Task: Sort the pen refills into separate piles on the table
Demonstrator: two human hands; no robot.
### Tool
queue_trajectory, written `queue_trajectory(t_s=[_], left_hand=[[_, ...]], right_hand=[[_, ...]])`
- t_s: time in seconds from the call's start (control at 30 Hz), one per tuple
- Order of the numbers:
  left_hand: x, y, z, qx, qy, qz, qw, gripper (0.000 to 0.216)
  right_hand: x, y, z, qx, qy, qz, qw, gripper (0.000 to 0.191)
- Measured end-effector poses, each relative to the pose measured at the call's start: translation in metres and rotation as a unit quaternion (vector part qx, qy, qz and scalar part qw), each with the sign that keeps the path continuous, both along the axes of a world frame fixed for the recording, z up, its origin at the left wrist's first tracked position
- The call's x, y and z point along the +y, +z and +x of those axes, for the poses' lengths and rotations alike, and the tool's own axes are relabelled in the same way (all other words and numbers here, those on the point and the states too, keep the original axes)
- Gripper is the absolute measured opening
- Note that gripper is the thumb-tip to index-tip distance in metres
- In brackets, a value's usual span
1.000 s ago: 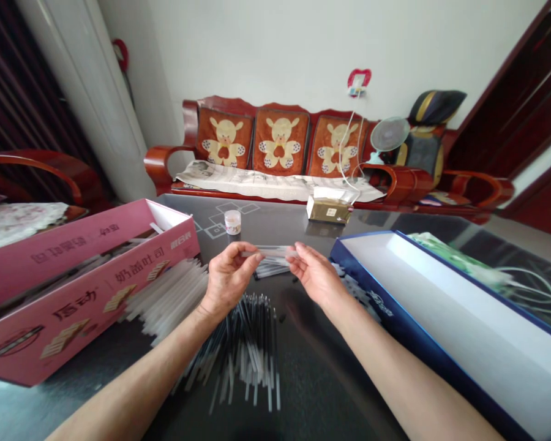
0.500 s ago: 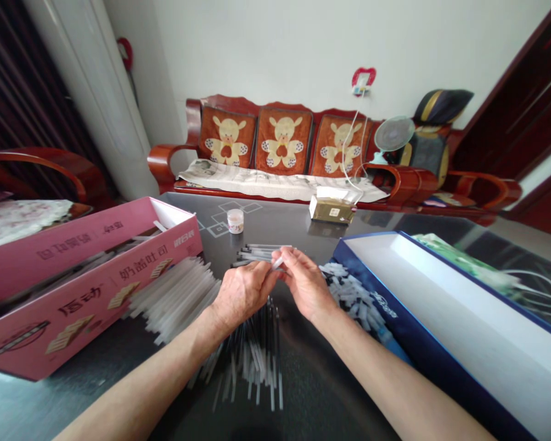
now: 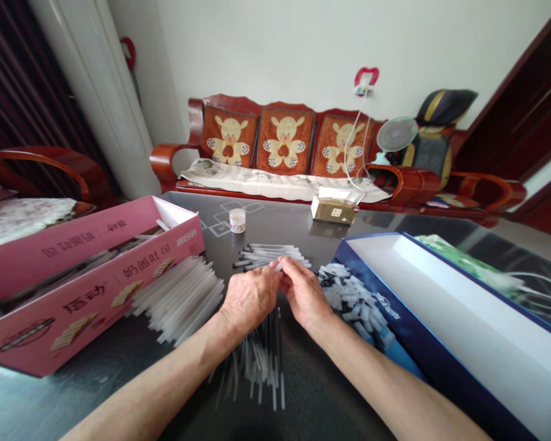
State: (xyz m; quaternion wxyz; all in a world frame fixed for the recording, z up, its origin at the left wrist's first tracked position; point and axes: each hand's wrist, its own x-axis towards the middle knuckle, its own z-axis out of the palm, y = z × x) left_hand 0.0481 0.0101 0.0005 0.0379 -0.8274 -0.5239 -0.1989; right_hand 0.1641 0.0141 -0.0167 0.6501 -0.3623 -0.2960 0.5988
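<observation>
My left hand [image 3: 252,294] is closed, its fingertips meeting those of my right hand [image 3: 305,291] above the table. Between them shows the end of a small whitish pen piece [image 3: 279,267], pinched by both hands; the rest is hidden by fingers. Just behind lies a small stack of pale pens [image 3: 270,252] with dark ends. Thin refills [image 3: 259,364], dark and translucent, spread below my wrists. A heap of translucent pen barrels [image 3: 181,300] is left of my left hand. Small pale pen caps [image 3: 356,300] are piled to the right of my right hand.
A pink box [image 3: 133,275] with tubes inside stands on the left. On the right is an open blue box [image 3: 371,275] with a white inside. A small round jar [image 3: 237,221] and a tissue box [image 3: 334,210] stand farther back on the dark table [image 3: 312,380].
My hands have drawn closer together at the fingertips, and less of the whitish piece shows. My left hand has turned slightly and shifted right. The view has moved a little.
</observation>
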Motion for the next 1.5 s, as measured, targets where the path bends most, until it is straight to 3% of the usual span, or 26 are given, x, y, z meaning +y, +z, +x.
queue_trajectory(t_s=[0.13, 0.27, 0.33, 0.47, 0.53, 0.6, 0.73, 0.8, 0.93, 1.07, 1.2, 1.27, 1.3, 1.43, 1.5], left_hand=[[0.000, 0.001, 0.002, -0.038, 0.024, -0.042, 0.998, 0.037], [0.004, 0.001, 0.002, -0.187, -0.009, -0.111, 0.976, 0.038], [0.008, 0.001, 0.001, -0.300, -0.065, -0.205, 0.929, 0.044], [0.013, 0.003, -0.001, -0.483, -0.143, -0.408, 0.761, 0.045], [0.014, 0.003, -0.001, -0.513, -0.157, -0.432, 0.725, 0.043], [0.013, 0.002, -0.001, -0.487, -0.155, -0.388, 0.767, 0.042], [0.009, 0.000, 0.000, -0.312, -0.084, -0.177, 0.930, 0.035], [0.006, -0.002, 0.002, -0.229, -0.041, -0.111, 0.966, 0.028], [0.000, -0.006, 0.006, -0.126, -0.003, -0.084, 0.989, 0.026], [-0.002, -0.007, 0.006, -0.072, -0.006, -0.092, 0.993, 0.028], [0.000, 0.000, 0.004, -0.160, -0.041, -0.147, 0.975, 0.026], [0.004, 0.004, 0.002, -0.280, -0.083, -0.243, 0.925, 0.036], [0.006, 0.006, 0.001, -0.349, -0.101, -0.306, 0.880, 0.039], [0.012, 0.011, -0.005, -0.545, -0.132, -0.536, 0.631, 0.031], [0.011, 0.012, -0.006, -0.576, -0.158, -0.597, 0.536, 0.028]], right_hand=[[0.001, -0.001, 0.000, -0.012, -0.001, 0.019, 1.000, 0.018], [0.003, -0.001, 0.002, -0.004, 0.008, 0.035, 0.999, 0.018], [0.003, 0.001, 0.004, -0.001, 0.023, 0.038, 0.999, 0.021], [0.004, 0.007, 0.008, 0.003, 0.059, 0.047, 0.997, 0.025], [0.004, 0.009, 0.009, 0.010, 0.067, 0.046, 0.997, 0.026], [0.004, 0.009, 0.007, 0.021, 0.062, 0.037, 0.997, 0.029], [0.003, 0.006, 0.002, 0.009, 0.051, 0.013, 0.999, 0.030], [0.002, 0.004, 0.000, -0.009, 0.038, 0.005, 0.999, 0.029], [0.001, -0.001, -0.002, -0.014, 0.002, -0.026, 1.000, 0.030], [0.002, -0.002, -0.002, -0.012, -0.017, -0.043, 0.999, 0.031], [0.002, 0.000, 0.001, -0.002, -0.003, -0.030, 1.000, 0.028], [0.001, 0.001, 0.001, 0.006, 0.020, -0.026, 0.999, 0.028], [0.001, 0.002, 0.002, 0.010, 0.030, -0.024, 0.999, 0.027], [0.003, 0.006, 0.007, 0.023, 0.058, -0.013, 0.998, 0.023], [0.009, 0.010, 0.017, 0.046, 0.050, -0.005, 0.998, 0.019]])
